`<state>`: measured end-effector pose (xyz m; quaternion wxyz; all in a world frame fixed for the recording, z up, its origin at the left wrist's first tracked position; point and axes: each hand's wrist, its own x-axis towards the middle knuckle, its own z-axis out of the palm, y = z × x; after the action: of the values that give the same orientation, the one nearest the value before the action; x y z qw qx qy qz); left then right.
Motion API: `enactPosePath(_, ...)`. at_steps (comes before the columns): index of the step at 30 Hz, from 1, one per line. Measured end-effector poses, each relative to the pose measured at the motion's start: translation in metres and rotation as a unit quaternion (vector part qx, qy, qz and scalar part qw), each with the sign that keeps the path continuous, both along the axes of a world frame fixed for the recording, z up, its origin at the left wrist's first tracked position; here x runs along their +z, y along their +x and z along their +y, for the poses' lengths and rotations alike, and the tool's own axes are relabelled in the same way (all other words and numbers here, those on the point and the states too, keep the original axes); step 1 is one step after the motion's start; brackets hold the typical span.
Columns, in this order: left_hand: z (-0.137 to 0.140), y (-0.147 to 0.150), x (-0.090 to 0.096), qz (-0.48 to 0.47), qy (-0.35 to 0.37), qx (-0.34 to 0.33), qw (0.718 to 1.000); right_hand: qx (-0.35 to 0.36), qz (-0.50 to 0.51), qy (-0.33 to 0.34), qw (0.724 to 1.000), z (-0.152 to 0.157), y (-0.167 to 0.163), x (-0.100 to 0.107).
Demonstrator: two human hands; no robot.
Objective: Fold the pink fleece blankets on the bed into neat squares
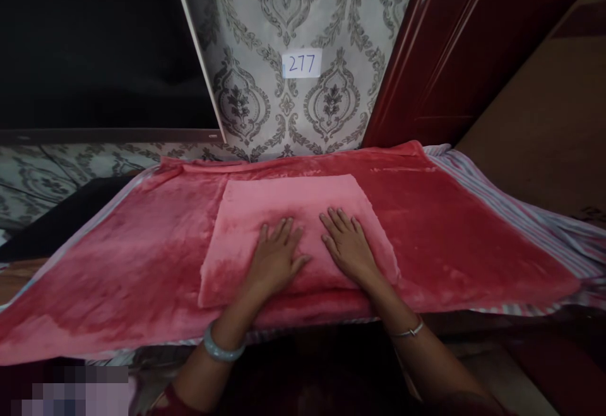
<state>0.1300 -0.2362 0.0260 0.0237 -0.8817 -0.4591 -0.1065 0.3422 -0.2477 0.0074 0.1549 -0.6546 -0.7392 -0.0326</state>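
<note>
A pink plush rectangle of fabric [288, 192], raised like a folded piece or a cushion, lies in the middle of a larger red-pink plush blanket [445, 239]. My left hand [277, 258] rests flat on its left half with the fingers spread. On its right half my right hand [348, 245] lies palm down, fingers stretched out. Both hands press on the pink surface and grip nothing. The underside of the pink piece is hidden.
Beneath the blanket a striped cloth [516, 214] shows at the right and along the edges. A dark television screen [104, 50] stands back left. Behind are patterned wallpaper with a paper label reading 277 [302, 63] and a dark red wooden door or panel [426, 56].
</note>
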Motion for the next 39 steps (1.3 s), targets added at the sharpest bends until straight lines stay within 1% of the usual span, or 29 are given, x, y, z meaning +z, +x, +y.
enactPosePath(3,0.007,-0.035,0.006,0.015,-0.01,0.073,0.997,-0.003,-0.001,-0.012,1.0,0.0,0.0,0.001)
enactPosePath(5,0.008,-0.061,0.006,0.017,-0.007,0.125,0.992,-0.004,0.0,-0.011,1.0,-0.001,0.0,0.001)
enactPosePath(8,0.004,-0.092,-0.001,0.0,-0.001,0.19,0.982,-0.006,0.002,-0.006,1.0,-0.001,-0.001,0.001)
enactPosePath(11,0.0,-0.108,-0.013,-0.044,-0.002,0.207,0.977,-0.006,0.0,-0.006,1.0,-0.001,-0.001,0.0)
enactPosePath(14,0.0,-0.113,-0.022,-0.083,0.0,0.196,0.977,-0.006,-0.003,-0.001,1.0,0.0,-0.002,-0.001)
enactPosePath(18,0.003,-0.112,-0.026,-0.108,-0.001,0.191,0.976,-0.006,-0.004,-0.005,1.0,0.001,-0.001,-0.001)
enactPosePath(21,0.004,-0.112,-0.025,-0.109,0.004,0.195,0.975,-0.003,0.001,-0.038,0.999,0.002,0.0,0.007)
enactPosePath(24,0.004,-0.112,-0.024,-0.102,-0.001,0.198,0.975,0.004,0.014,-0.075,0.997,0.004,-0.008,0.024)
enactPosePath(26,0.004,-0.111,-0.024,-0.1,-0.004,0.199,0.975,0.039,0.021,-0.075,0.996,0.006,-0.022,0.035)
enactPosePath(29,0.005,-0.111,-0.025,-0.101,-0.003,0.203,0.974,0.12,0.023,-0.066,0.99,0.012,-0.055,0.046)
enactPosePath(33,0.004,-0.111,-0.026,-0.1,0.002,0.202,0.974,0.19,0.007,-0.083,0.978,0.025,-0.096,0.046)
enactPosePath(36,0.004,-0.112,-0.027,-0.099,0.006,0.201,0.975,0.218,-0.008,-0.098,0.971,0.033,-0.105,0.04)
enactPosePath(39,0.004,-0.113,-0.028,-0.104,0.008,0.2,0.974,0.204,-0.017,-0.101,0.974,0.039,-0.092,0.036)
